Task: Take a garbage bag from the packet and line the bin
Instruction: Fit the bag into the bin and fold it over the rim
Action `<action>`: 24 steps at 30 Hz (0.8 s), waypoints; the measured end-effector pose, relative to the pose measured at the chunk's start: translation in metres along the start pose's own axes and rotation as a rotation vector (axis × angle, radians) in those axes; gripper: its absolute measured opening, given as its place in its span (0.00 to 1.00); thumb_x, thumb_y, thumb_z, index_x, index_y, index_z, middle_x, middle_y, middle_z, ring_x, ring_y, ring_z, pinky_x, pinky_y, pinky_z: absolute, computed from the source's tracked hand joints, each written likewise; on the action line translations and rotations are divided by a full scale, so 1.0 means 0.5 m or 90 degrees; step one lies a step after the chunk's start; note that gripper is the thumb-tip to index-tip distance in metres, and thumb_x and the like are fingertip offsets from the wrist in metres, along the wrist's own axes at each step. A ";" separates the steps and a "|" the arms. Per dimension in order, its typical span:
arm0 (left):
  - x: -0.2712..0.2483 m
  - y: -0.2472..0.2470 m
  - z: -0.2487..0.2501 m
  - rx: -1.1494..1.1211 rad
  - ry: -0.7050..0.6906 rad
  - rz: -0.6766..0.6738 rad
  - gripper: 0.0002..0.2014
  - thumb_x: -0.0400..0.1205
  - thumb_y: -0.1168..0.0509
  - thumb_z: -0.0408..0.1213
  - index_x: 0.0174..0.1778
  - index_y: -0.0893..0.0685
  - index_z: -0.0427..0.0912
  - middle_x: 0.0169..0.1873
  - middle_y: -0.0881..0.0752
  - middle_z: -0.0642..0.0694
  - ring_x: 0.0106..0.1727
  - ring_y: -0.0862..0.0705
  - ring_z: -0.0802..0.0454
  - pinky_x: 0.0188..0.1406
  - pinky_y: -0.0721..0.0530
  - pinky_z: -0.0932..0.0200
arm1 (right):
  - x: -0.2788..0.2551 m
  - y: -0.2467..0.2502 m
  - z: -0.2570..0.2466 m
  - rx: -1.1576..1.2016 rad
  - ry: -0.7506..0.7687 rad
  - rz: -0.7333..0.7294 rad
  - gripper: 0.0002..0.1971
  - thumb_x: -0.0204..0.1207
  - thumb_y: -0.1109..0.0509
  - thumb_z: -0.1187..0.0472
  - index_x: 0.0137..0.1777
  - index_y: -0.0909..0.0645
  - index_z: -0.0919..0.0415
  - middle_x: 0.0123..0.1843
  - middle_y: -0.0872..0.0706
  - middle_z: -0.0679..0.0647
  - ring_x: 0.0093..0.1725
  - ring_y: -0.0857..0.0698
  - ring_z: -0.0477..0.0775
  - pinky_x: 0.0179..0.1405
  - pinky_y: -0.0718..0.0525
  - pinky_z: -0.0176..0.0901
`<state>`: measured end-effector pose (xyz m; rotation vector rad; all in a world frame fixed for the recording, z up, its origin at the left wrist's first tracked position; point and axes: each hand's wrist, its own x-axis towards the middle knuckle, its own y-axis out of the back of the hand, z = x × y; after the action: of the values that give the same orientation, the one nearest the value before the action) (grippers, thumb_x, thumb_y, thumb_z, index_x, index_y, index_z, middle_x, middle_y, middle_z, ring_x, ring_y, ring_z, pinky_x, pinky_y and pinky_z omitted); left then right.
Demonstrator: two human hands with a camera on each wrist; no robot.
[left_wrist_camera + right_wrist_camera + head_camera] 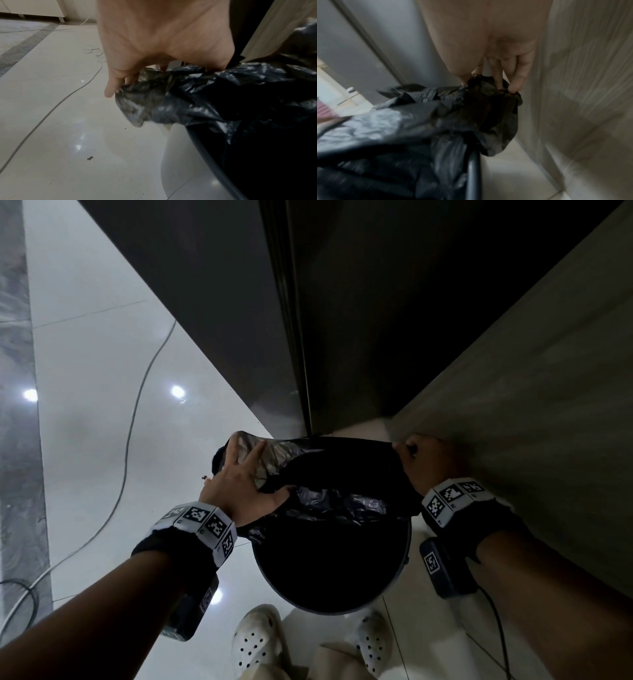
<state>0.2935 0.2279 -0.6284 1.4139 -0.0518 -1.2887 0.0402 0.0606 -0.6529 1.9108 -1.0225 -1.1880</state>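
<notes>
A round dark bin (342, 609) stands on the floor in front of my feet. A black garbage bag (329, 503) is stretched open across its far half. My left hand (245, 479) grips the bag's left edge with fingers spread over the plastic and thumb under it. My right hand (419, 463) pinches the bag's right edge close to the wall. In the left wrist view the left hand (135, 79) holds crumpled bag (171, 102) above the bin rim (205, 155). In the right wrist view the right hand (496, 81) pinches the bag (471, 108) above the bin rim (474, 171). No packet shows.
A dark appliance front (239, 302) rises behind the bin and a pale wall (531, 405) hems in the right side. A grey cable (137, 405) runs over the glossy white tiles on the left. My white clogs (255, 642) stand just below the bin.
</notes>
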 end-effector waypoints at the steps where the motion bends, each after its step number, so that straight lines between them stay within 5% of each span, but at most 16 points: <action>1: 0.005 0.001 -0.003 -0.009 0.014 -0.004 0.47 0.64 0.37 0.72 0.79 0.48 0.67 0.84 0.62 0.54 0.78 0.30 0.38 0.73 0.29 0.35 | 0.005 -0.002 0.003 0.001 -0.008 -0.002 0.20 0.81 0.39 0.46 0.29 0.31 0.52 0.39 0.15 0.61 0.40 0.16 0.64 0.46 0.15 0.56; 4: 0.012 0.006 -0.008 0.003 0.046 -0.031 0.42 0.68 0.37 0.70 0.77 0.44 0.67 0.84 0.59 0.50 0.78 0.31 0.36 0.72 0.27 0.40 | 0.019 -0.008 0.018 0.029 -0.069 -0.033 0.20 0.79 0.36 0.46 0.29 0.25 0.57 0.36 0.15 0.61 0.38 0.15 0.64 0.43 0.15 0.53; 7: 0.008 0.000 -0.011 -0.005 0.043 -0.060 0.34 0.73 0.40 0.68 0.76 0.38 0.67 0.83 0.46 0.43 0.81 0.36 0.40 0.76 0.32 0.45 | 0.021 -0.021 0.035 0.047 -0.112 -0.107 0.23 0.76 0.35 0.46 0.30 0.21 0.66 0.31 0.15 0.61 0.30 0.17 0.60 0.34 0.21 0.46; 14: 0.002 -0.026 -0.050 -0.110 0.069 -0.026 0.31 0.64 0.41 0.76 0.57 0.22 0.64 0.57 0.18 0.51 0.63 0.19 0.47 0.65 0.22 0.48 | 0.013 -0.024 0.032 0.131 -0.112 -0.098 0.22 0.76 0.32 0.48 0.25 0.28 0.60 0.29 0.20 0.58 0.32 0.20 0.60 0.39 0.22 0.48; 18: 0.018 -0.020 -0.053 -0.103 0.061 -0.015 0.29 0.63 0.41 0.76 0.51 0.18 0.61 0.54 0.14 0.54 0.60 0.17 0.48 0.62 0.21 0.50 | 0.032 -0.027 0.031 0.122 -0.084 -0.056 0.21 0.75 0.30 0.48 0.26 0.26 0.60 0.32 0.16 0.61 0.38 0.15 0.63 0.44 0.17 0.53; 22: 0.006 -0.038 -0.048 -0.028 0.139 -0.141 0.37 0.65 0.43 0.77 0.42 0.13 0.44 0.42 0.13 0.43 0.52 0.15 0.42 0.51 0.22 0.55 | 0.006 -0.042 0.067 0.043 -0.116 -0.187 0.27 0.69 0.36 0.37 0.35 0.16 0.64 0.39 0.11 0.62 0.38 0.15 0.62 0.47 0.14 0.57; 24: -0.014 -0.052 -0.054 -0.037 0.145 -0.164 0.34 0.67 0.38 0.73 0.40 0.14 0.40 0.41 0.13 0.41 0.48 0.15 0.43 0.49 0.21 0.55 | -0.021 -0.046 0.074 0.034 -0.149 -0.243 0.29 0.76 0.39 0.40 0.45 0.15 0.70 0.48 0.12 0.66 0.42 0.17 0.62 0.49 0.21 0.52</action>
<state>0.2933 0.2594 -0.6499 1.5449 0.3290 -1.3163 0.0093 0.0760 -0.6817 2.1072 -0.8334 -1.6452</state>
